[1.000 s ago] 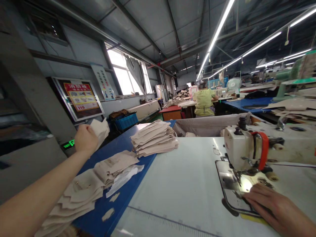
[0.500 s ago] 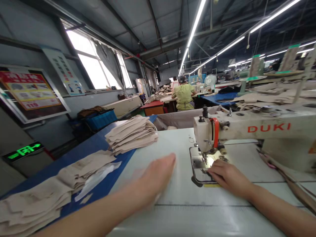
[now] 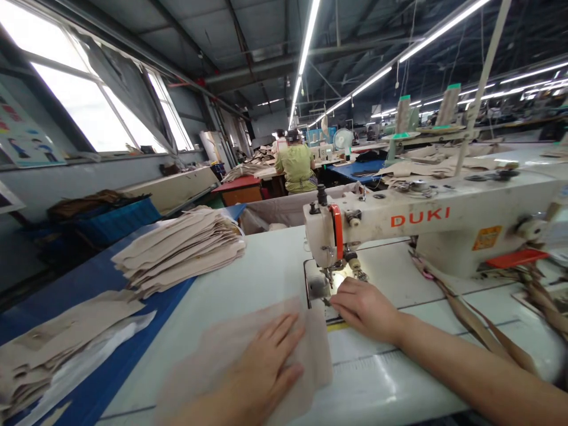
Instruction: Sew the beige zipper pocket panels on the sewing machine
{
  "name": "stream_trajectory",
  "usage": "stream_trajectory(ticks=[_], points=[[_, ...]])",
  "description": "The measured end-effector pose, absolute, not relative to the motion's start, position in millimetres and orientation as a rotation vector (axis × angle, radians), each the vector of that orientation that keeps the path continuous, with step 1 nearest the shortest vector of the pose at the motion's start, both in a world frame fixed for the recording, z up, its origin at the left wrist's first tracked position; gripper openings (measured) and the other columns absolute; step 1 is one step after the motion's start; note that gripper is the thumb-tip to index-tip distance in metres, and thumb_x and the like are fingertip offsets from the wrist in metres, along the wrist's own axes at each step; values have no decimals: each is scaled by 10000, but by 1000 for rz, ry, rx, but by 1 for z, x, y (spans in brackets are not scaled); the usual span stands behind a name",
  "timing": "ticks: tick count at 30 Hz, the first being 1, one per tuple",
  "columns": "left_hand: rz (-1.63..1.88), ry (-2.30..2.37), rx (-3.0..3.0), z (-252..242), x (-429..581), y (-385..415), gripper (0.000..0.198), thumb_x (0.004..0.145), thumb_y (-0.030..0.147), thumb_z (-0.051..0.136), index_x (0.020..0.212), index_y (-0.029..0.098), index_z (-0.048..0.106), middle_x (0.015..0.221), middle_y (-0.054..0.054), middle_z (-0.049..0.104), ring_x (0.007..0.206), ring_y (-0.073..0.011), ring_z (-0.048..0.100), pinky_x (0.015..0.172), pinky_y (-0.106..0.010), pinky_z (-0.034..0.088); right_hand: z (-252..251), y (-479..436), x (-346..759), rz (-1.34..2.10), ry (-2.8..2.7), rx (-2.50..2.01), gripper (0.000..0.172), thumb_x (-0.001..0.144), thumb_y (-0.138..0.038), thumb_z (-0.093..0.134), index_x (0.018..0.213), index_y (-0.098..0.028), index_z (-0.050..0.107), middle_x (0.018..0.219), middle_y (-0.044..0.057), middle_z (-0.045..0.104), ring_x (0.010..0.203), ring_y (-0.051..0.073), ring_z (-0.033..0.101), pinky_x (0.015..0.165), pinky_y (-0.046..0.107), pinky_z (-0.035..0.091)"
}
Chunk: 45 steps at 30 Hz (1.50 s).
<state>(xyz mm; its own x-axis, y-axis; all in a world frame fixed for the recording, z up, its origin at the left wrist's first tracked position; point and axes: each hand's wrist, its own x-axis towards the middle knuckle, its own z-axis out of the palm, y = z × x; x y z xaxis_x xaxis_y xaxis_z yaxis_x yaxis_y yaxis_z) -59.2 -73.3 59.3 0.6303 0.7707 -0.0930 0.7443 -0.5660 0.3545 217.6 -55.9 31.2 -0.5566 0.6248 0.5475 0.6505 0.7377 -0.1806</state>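
My left hand [image 3: 270, 364] lies flat with its fingers stretched out on a beige fabric piece [image 3: 320, 349], which is smeared by motion on the pale machine table. To its right, my right hand [image 3: 368, 310] is closed in a pinch just in front of the needle area of a sewing machine [image 3: 377, 222] marked DUKI. Whatever its fingertips hold, if anything, is hidden. The machine's lamp lights the metal plate [image 3: 317, 287] under the presser foot. The fabric's right edge reaches close to the front of that plate.
A thick stack of beige fabric pieces [image 3: 181, 245] sits at the left of the table. More beige pieces [image 3: 66, 325] lie on a blue surface [image 3: 146, 343] farther left. Brown straps [image 3: 479, 322] trail at the right. A person in a yellow-green top [image 3: 296, 168] works ahead.
My left hand, blurred above the table before, has come down lower and now rests on a fabric piece. My right hand stays by the needle. The view has turned to the right.
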Motion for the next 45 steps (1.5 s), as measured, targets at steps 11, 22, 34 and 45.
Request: stream_trajectory(ticks=[11,22,34,45], points=[[22,1172,2742,60,-41,-41,523,984,406,479,1459,190,460,1561,-133,370,1437,-289,343,1169,-500,281,36,-74,202,133,-2516,-793,193,963,-254,486,936,-186,664,859,70,637,812,213,551,734,327,440],[567,2107,2368,76,-209,-58,394,909,351,443,1185,197,677,1324,-87,644,1242,-240,572,1104,-394,407,25,-73,211,30,-2454,-758,210,986,-260,482,1006,-245,690,884,60,695,802,200,668,723,291,551],[451,2528,2009,78,-306,-77,314,821,301,435,848,193,729,997,-118,742,975,-286,683,925,-385,505,23,-65,213,-137,-2410,-702,181,967,-290,529,1001,-261,704,875,32,733,769,178,719,700,224,592],[583,2437,2073,80,-303,-75,328,822,369,443,773,216,729,997,-112,748,970,-295,666,958,-395,487,22,-67,212,-101,-2397,-734,212,976,-287,502,938,-262,708,862,46,729,770,194,713,690,252,589]])
